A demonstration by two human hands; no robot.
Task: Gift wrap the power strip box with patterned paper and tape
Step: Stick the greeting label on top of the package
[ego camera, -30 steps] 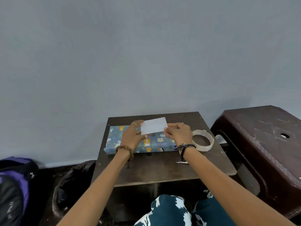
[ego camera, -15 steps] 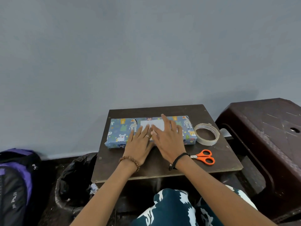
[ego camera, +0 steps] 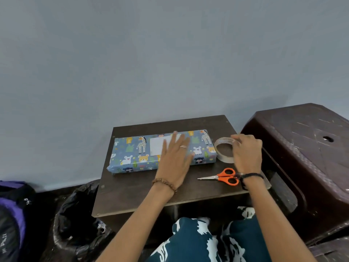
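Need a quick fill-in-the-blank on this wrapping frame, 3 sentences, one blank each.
1. The left hand lies flat on the wrapped ____.
2. The right hand touches the roll of ____.
3. The scissors have ____ handles and lie on the table.

Missing words: box; tape; orange

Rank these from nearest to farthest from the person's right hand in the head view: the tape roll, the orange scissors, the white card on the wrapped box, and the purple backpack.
1. Tape roll: touched by the right hand, just right of the wrapped box.
2. Orange scissors: on the table just below that wrist.
3. White card: on top of the box, partly under the left hand.
4. Purple backpack: on the floor, far left.
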